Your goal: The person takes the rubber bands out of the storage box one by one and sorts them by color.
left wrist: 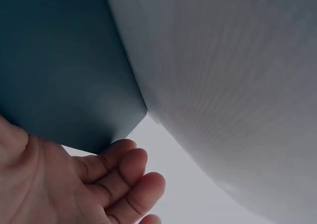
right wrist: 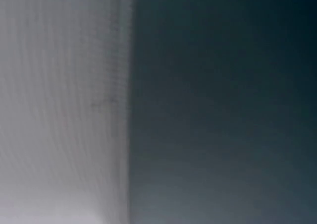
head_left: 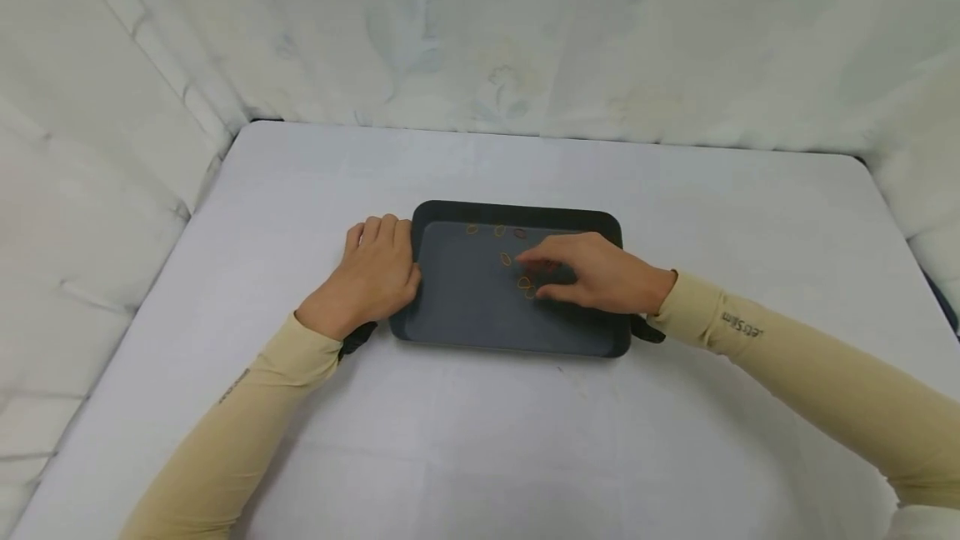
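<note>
A dark grey rectangular tray [head_left: 465,307] lies on the white-covered table. Several thin yellowish loops that look like rubber bands [head_left: 506,259] are scattered on its floor, with a reddish loop [head_left: 521,233] near the far wall. My left hand [head_left: 375,273] rests against the tray's left side. Its fingers are loosely bent beside the tray's outer wall [left wrist: 74,85] in the left wrist view. Over the right half of the tray reaches my right hand [head_left: 600,273], thumb and forefinger apart, with the thumb tip close to two loops. The right wrist view shows no fingers.
White cloth [head_left: 480,440] covers the table around the tray. A pale patterned curtain [head_left: 480,48] hangs along the table's far edge and left side. Dark straps [head_left: 648,329] show below both wrists.
</note>
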Demonstrator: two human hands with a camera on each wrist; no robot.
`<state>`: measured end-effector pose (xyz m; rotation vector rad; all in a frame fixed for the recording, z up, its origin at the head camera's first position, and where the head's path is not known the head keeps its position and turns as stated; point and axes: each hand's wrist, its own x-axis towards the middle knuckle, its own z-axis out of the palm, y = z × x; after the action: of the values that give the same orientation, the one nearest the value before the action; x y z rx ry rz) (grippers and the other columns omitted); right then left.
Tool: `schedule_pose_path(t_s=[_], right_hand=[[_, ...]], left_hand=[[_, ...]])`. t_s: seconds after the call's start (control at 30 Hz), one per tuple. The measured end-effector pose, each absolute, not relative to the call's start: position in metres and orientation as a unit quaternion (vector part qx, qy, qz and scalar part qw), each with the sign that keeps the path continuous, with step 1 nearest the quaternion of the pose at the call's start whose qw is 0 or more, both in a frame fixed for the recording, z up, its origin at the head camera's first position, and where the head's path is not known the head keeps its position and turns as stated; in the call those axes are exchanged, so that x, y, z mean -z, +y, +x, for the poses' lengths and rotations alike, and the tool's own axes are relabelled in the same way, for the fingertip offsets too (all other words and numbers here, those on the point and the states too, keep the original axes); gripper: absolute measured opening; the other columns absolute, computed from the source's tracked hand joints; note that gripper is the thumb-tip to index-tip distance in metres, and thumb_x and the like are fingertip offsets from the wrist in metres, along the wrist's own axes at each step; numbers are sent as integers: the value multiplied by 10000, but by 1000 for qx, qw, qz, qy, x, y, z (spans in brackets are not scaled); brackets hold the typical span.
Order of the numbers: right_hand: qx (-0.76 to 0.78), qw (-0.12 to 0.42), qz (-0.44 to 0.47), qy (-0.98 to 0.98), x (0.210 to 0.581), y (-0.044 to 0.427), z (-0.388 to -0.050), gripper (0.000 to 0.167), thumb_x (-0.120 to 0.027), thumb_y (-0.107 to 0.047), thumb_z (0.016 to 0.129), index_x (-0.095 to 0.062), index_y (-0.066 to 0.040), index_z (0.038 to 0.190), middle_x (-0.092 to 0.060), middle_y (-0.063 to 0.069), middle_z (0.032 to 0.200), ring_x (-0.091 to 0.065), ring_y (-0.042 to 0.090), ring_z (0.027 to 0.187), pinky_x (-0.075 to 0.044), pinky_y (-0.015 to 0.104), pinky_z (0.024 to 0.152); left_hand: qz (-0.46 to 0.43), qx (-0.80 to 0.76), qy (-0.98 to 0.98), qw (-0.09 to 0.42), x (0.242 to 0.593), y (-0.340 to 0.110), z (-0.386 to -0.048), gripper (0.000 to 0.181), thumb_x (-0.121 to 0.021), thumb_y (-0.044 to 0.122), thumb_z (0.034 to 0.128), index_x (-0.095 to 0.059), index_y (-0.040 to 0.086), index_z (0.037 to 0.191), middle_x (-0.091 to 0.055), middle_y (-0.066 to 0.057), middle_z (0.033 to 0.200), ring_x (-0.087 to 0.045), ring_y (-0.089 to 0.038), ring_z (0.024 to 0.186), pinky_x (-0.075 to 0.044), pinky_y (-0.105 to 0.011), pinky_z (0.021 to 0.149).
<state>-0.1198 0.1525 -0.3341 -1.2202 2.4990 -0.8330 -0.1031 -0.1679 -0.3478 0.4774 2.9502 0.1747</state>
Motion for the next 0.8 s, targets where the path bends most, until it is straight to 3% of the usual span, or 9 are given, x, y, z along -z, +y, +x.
schedule_pose_path(t_s=[0.57, 0.8], right_hand=[[274, 136, -450, 839, 351, 147, -121, 256, -773, -77, 910, -745, -112, 1162, -765, 4, 1152, -742, 127, 1038, -590, 283, 897], [268, 112, -454, 842, 351, 147, -122, 219, -769, -84, 915, -758, -125, 1129, -763, -19, 1097, -737, 112, 1010, -589, 282, 873]], left_hand=[[157, -60, 983, 73, 348, -164, -100, 325, -416, 176, 1011, -439, -67, 1226, -441, -189, 1117, -380, -389, 1110, -278, -569, 1066], [158, -61, 983, 65, 351, -165, -100, 328, -423, 175, 1004, -438, -64, 1228, -454, -196, 1131, -388, -392, 1112, -288, -573, 1064]])
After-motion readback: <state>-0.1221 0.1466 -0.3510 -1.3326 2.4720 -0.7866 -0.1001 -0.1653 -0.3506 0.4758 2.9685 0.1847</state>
